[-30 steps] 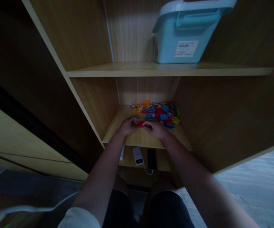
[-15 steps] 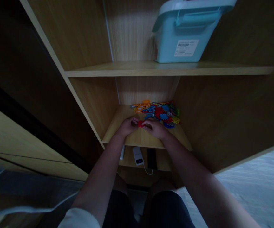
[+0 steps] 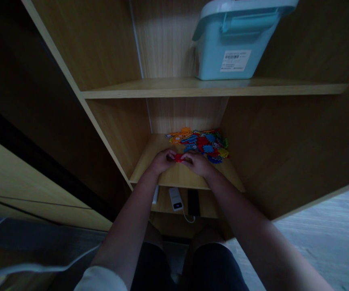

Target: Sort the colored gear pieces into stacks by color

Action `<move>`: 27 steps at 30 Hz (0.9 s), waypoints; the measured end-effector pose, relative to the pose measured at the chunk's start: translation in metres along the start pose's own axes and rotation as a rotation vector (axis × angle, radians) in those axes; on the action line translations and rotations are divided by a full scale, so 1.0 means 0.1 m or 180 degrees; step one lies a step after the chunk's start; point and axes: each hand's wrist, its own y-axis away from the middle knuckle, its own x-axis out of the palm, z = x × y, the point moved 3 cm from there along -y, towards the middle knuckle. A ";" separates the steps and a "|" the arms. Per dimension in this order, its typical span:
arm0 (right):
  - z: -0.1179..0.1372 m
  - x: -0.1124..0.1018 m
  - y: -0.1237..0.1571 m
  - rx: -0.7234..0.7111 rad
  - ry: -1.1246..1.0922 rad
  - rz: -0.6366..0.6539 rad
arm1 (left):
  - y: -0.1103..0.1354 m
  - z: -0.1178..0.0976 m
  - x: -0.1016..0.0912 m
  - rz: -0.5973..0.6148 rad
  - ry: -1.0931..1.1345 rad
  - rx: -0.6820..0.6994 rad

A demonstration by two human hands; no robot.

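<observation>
Between my two hands is a small red plastic piece, probably of the same sort as those in the pile behind it. My left hand pinches its left side, and my right hand grips the right side with thumb and fingers. Both hands are low over the front of the wooden shelf. Just beyond them lies a heap of colourful toothed plastic pieces, orange at the left, blue and red in the middle, yellow and green at the right. The fingers partly cover the held piece.
A light-blue lidded bin with a label stands on the upper shelf. On the lower shelf are a white power bank with a cable and a dark phone-like slab. Side panels enclose the compartment left and right.
Both hands stay almost in place on the red piece, which looks slightly turned. The whole view has shifted a little; the heap is unchanged.
</observation>
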 end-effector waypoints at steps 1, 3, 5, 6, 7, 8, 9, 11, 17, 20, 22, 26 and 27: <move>0.00 0.00 0.00 -0.0002 0.0005 0.0013 | 0.00 0.00 0.00 -0.0004 -0.0013 -0.0006; 0.00 0.00 0.00 0.0003 -0.0004 0.0024 | 0.00 0.00 0.00 -0.0002 -0.0036 -0.0022; 0.00 0.00 0.00 0.0018 -0.0037 0.0027 | 0.00 -0.01 0.01 0.0000 -0.0033 -0.0060; 0.00 0.00 0.00 0.0024 -0.0059 0.0023 | 0.00 -0.02 0.01 0.0005 -0.0028 -0.0078; 0.01 0.00 0.00 0.0027 -0.0079 0.0015 | 0.00 -0.02 0.01 0.0011 -0.0023 -0.0089; 0.01 -0.01 0.00 0.0028 -0.0098 0.0002 | 0.00 -0.03 0.01 0.0017 -0.0020 -0.0094; 0.02 -0.01 0.00 0.0024 -0.0118 -0.0016 | 0.00 -0.03 0.01 0.0023 -0.0018 -0.0095; 0.04 -0.02 0.01 -0.0003 -0.0156 -0.0061 | 0.00 -0.04 0.00 0.0029 -0.0024 -0.0091; 0.13 -0.12 0.03 0.0325 0.0551 -0.0325 | 0.00 -0.04 0.00 -0.0003 0.0044 -0.0065; 0.16 -0.21 0.07 0.0894 0.1317 -0.0656 | -0.01 -0.02 0.01 -0.0030 0.0116 -0.0116; 0.15 -0.23 0.10 0.1174 0.1606 -0.0885 | -0.01 0.00 0.02 -0.0024 0.0172 -0.0138; 0.07 -0.18 0.15 0.1362 0.1527 -0.1155 | -0.01 0.01 0.03 -0.0028 0.0179 -0.0109; 0.04 -0.16 0.16 0.1383 0.1434 -0.1180 | -0.01 0.00 0.03 -0.0029 0.0168 -0.0094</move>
